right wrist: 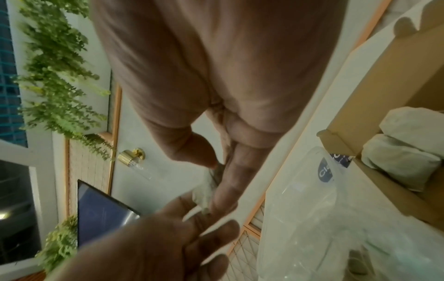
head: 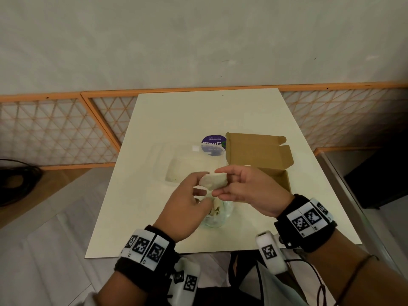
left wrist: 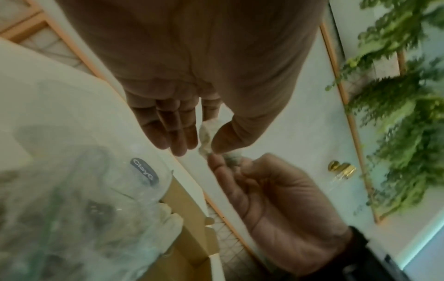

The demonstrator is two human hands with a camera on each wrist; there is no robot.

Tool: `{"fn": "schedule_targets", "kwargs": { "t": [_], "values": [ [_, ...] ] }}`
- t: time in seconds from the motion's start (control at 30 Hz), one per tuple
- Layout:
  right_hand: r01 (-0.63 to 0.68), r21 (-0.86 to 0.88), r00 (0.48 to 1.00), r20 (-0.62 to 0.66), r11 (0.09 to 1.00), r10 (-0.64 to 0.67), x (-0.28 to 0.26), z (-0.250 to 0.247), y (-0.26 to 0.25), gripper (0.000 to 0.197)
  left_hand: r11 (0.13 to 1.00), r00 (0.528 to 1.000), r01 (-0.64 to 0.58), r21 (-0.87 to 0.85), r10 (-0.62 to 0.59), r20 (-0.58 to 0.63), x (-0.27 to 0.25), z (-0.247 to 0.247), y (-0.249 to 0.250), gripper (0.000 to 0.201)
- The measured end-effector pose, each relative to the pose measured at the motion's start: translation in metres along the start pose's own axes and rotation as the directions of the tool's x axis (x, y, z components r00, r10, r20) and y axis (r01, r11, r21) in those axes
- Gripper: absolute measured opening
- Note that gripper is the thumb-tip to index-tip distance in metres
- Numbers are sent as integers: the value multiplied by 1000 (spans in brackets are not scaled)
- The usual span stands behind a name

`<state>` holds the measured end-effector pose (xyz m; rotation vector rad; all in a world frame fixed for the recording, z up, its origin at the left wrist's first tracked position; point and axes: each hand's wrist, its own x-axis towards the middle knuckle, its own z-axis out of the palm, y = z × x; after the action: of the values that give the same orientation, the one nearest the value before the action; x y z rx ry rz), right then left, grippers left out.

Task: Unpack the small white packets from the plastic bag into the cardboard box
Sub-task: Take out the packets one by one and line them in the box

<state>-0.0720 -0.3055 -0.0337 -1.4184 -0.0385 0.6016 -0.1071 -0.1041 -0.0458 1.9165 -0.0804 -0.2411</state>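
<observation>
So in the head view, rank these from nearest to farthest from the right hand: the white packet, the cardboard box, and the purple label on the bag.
1. White packet: pinched in the right hand at its fingers, with the left hand on it too.
2. Cardboard box: just behind the hand, partly hidden by it.
3. Purple label: farther back and to the left, by the box's left wall.

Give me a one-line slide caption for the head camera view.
Both hands, left hand and right hand, hold one white packet above the plastic bag, beside the open cardboard box.
</observation>
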Motion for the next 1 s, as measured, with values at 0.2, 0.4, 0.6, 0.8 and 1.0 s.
{"fn": "schedule_targets", "kwargs": {
  "t": [0.2, 0.4, 0.6, 0.8, 1.0],
  "values": [
    [23, -26, 999, -44, 999, -24, 1, 0, 2, 18, 990, 984, 41, -134, -63, -165, 11, 0, 2, 8],
    [32, 23, 993, -115, 999, -29, 2, 7, 7, 12, 919, 963, 99, -381, -185, -194, 11, -4, 5, 11],
    [23, 69, 992, -129, 997, -14, 4, 10, 10, 15, 924, 973, 83, -375, -157, -172, 10, -7, 7, 7],
    [43, -573, 979, -140, 819, -149, 17, 6, 35, 11, 995, 970, -25, -101, 0, -244, 5, -18, 6, 16],
    [137, -958, 990, 124, 253, -63, 47, 20, 66, 27, 983, 985, -24, 182, 54, -161, -2, -20, -5, 13]
  ]
}}
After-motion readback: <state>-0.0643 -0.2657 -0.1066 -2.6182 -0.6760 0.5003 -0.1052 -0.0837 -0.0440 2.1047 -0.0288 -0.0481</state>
